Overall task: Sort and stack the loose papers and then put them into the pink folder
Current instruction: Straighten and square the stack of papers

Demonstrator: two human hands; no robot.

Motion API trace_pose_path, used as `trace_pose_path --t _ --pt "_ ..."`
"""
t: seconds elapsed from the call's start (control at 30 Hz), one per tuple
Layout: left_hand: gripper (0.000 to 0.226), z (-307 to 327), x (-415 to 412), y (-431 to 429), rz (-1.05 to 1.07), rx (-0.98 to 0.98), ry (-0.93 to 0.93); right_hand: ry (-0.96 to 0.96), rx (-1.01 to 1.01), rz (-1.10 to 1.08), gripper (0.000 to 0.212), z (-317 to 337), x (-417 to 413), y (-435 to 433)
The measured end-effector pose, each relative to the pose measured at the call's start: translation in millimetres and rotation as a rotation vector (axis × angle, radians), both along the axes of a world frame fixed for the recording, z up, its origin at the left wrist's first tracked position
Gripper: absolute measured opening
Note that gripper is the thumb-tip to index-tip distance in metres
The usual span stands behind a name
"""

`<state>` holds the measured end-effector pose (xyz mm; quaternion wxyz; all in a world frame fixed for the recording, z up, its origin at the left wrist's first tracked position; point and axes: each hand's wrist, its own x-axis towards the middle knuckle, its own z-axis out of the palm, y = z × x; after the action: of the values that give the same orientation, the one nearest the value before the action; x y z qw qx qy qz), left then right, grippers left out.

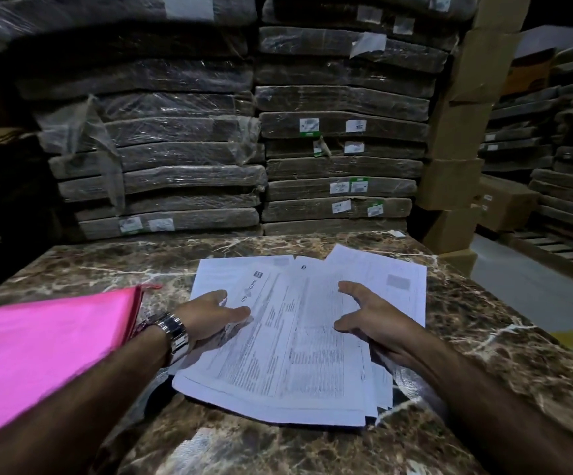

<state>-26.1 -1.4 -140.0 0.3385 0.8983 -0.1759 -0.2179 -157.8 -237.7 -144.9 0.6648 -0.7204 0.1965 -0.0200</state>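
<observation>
Several loose printed papers lie fanned and overlapping in the middle of a brown marble table. My left hand, with a metal watch on the wrist, rests on the left edge of the pile, fingers spread. My right hand rests on the right side of the pile, thumb and fingers apart, its palm edge on the sheets. Neither hand grips a sheet. The pink folder lies flat at the left of the table, partly under my left forearm.
Tall stacks of plastic-wrapped flat packs rise directly behind the table's far edge. Cardboard boxes stand at the right rear, and a grey floor with pallets lies to the right.
</observation>
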Motion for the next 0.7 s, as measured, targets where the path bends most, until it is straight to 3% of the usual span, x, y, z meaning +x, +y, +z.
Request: trace_pose_path --t 0.13,0.23,0.27,0.4,0.7 --pt "0.067 -2.8 -2.4 -3.6 0.013 -0.039 -0.019 -0.035 -0.053 0.048 0.066 -2.0 1.5 1.1" --pt "0.019 -2.1 -6.8 -6.9 -0.019 -0.064 -0.023 -0.058 -0.055 0.078 0.052 0.4 5.4 3.0" --pt "0.013 -0.4 -9.5 -7.6 -0.024 -0.09 -0.029 -0.064 -0.038 0.075 0.047 1.5 6.3 2.7" --pt "0.049 -0.9 -11.0 -7.8 0.014 -0.16 -0.048 -0.054 0.058 0.069 0.033 1.5 4.3 5.0" --pt "0.034 -5.0 -11.4 -9.7 -0.006 -0.251 -0.048 -0.048 0.075 0.033 0.033 1.5 -1.3 8.9"
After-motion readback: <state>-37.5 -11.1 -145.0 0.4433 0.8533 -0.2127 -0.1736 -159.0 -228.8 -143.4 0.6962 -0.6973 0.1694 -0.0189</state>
